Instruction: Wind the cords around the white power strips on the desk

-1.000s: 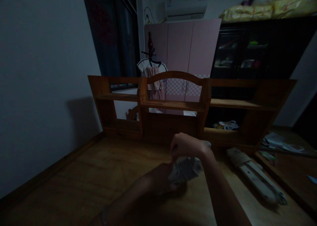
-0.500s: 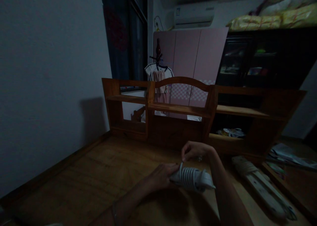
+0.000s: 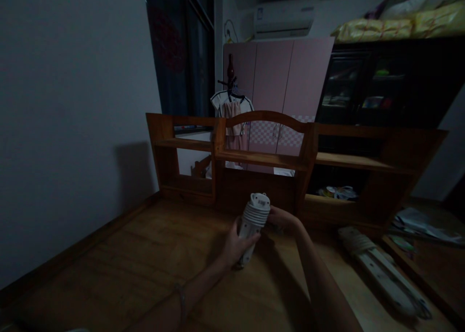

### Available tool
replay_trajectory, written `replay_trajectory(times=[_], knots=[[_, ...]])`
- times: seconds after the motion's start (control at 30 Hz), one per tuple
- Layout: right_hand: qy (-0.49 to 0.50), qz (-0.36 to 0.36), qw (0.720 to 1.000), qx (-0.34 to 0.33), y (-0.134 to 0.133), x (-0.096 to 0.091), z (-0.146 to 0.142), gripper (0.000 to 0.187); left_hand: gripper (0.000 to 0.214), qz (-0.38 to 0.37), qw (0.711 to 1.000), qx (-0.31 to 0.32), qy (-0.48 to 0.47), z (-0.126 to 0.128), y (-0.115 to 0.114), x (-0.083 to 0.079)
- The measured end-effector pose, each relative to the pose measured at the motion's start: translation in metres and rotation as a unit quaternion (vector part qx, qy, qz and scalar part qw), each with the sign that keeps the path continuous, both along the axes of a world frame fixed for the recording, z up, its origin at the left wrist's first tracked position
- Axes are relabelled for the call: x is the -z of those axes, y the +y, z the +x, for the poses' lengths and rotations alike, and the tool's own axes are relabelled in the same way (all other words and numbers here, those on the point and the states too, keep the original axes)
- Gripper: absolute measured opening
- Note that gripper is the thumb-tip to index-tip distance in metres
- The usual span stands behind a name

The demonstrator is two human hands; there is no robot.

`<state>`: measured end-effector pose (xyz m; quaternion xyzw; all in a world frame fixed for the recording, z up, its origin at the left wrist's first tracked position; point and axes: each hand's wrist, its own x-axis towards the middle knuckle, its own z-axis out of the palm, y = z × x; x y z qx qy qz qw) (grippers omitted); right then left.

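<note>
A white power strip (image 3: 247, 229) is held tilted up above the wooden tabletop (image 3: 145, 254), its cord (image 3: 256, 215) wound in several turns round its upper part. My left hand (image 3: 236, 245) is closed round the strip's lower half, with the thumb across its front. At the strip's right side, my right hand (image 3: 282, 218) is closed at the cord, its fingertips partly hidden behind the coils. A second power strip (image 3: 379, 271), also with cord wrapped round it, lies on the tabletop to the right of my right forearm.
A low wooden shelf unit (image 3: 261, 163) stands along the far edge of the tabletop. White wall (image 3: 80, 128) borders the left side. Papers and plastic bags (image 3: 428, 225) lie at the far right. Beyond are a pink wardrobe (image 3: 272, 75) and a dark cabinet (image 3: 395, 85).
The held power strip has swung from lying nearly level to standing tilted up, its wound end now at the top. My right hand has moved from above the strip to behind its right side.
</note>
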<state>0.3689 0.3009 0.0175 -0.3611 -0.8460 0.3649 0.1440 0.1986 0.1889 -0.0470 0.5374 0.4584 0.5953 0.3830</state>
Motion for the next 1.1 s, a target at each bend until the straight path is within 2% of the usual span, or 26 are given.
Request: replay_trajectory(times=[0.17, 0.33, 0.53, 0.67, 0.8, 0.93, 1.1], knots=[[-0.027, -0.028, 0.999, -0.026, 0.004, 0.004, -0.003, 0.041, 0.055, -0.085, 0.987, 0.012, -0.138, -0.012, 0.014, 0.011], [-0.018, -0.018, 0.999, -0.022, -0.001, -0.008, -0.009, 0.038, 0.054, -0.121, 0.978, -0.013, -0.167, -0.024, 0.021, 0.017], [-0.025, 0.050, 0.998, -0.007, -0.018, -0.030, -0.015, 0.038, 0.054, -0.122, 0.976, -0.044, -0.175, -0.029, 0.020, 0.015], [-0.035, 0.121, 0.992, 0.003, -0.032, -0.046, -0.020, 0.034, 0.057, -0.117, 0.978, -0.049, -0.168, -0.028, 0.018, 0.011], [-0.046, 0.163, 0.986, 0.002, -0.043, -0.056, -0.026, 0.030, 0.056, -0.108, 0.982, -0.036, -0.152, -0.025, 0.014, 0.007], [-0.054, 0.180, 0.982, -0.006, -0.051, -0.061, -0.029, 0.032, 0.057, -0.085, 0.987, -0.023, -0.133, -0.021, 0.015, 0.008], [-0.078, 0.173, 0.982, -0.024, -0.056, -0.065, -0.030, 0.042, 0.064, -0.070, 0.991, -0.023, -0.111, -0.014, 0.021, 0.016]])
